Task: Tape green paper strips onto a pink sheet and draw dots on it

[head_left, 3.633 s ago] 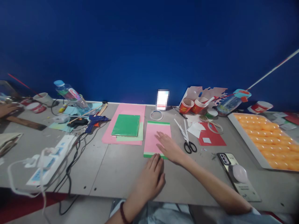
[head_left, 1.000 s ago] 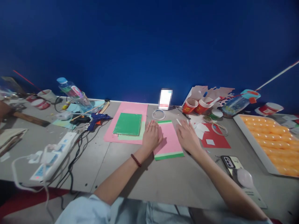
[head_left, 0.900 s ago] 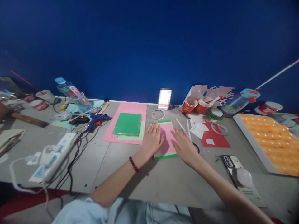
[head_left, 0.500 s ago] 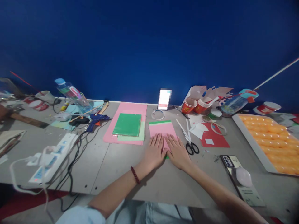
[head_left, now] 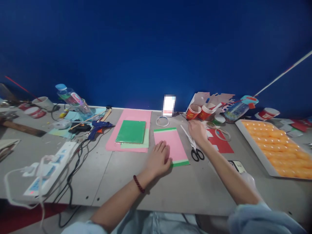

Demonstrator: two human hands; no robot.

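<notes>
A pink sheet of paper (head_left: 174,143) with green strips along its top and bottom edges lies flat on the table. My left hand (head_left: 159,159) rests on its left side, open, fingers spread. Beyond the paper, to the right, my right hand (head_left: 198,131) is in front of the red paper cups (head_left: 193,112), fingers curled down at the table. Whatever is under its fingertips is hidden. Scissors with black handles (head_left: 197,154) lie between the paper and my right forearm, blades partly apart.
Green paper squares (head_left: 131,131) sit on larger pink paper (head_left: 112,143) at the left. Farther left are a blue glue gun (head_left: 97,126), a power strip (head_left: 52,169) and cables. A tray of orange balls (head_left: 275,146), red paper (head_left: 227,146) and a phone (head_left: 239,165) are at the right.
My right hand has left the pink paper and moved forward and right to the cups. The left hand stays on the paper, whose lower green strip now shows.
</notes>
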